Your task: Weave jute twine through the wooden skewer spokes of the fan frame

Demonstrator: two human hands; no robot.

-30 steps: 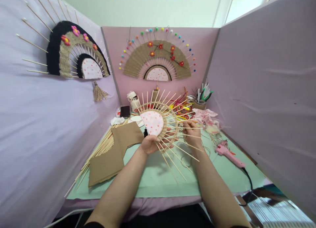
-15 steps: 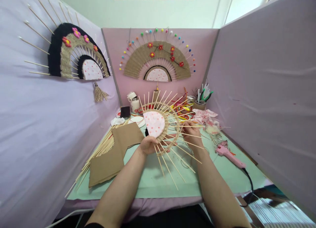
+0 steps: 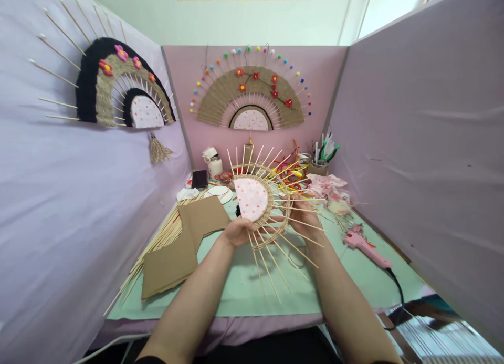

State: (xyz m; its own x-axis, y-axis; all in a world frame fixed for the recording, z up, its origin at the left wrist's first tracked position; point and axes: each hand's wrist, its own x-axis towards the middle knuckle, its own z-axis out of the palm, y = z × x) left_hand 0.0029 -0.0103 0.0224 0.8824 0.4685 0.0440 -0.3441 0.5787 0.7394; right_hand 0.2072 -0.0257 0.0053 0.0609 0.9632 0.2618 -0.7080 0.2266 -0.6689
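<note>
A woven fan [image 3: 253,198] is held up over the table, its half-round centre white with pink dots. Twine is woven around that centre, and a second twine ring [image 3: 289,206] crosses the thin sticks radiating outward. My left hand [image 3: 241,231] grips the fan at its lower end, thumb in front and fingers behind the sticks. At the right edge of the ring, my right hand [image 3: 304,217] is closed among the sticks, its fingertips at the twine. The sticks partly cover the right fingers. A loose strand of twine [image 3: 296,256] hangs below the right hand.
Cut cardboard [image 3: 205,217] and a bundle of sticks [image 3: 163,232] lie at the left. A pink glue gun [image 3: 366,248] with a black cord rests at the right. Behind are a white jar [image 3: 215,167] and a pot of tools [image 3: 318,167]. Finished fans [image 3: 252,91] hang on the panels.
The fan has shifted slightly to the right and turned a little in my hands. My right hand has stayed at the ring's right edge, its fingers now closer in to the twine.
</note>
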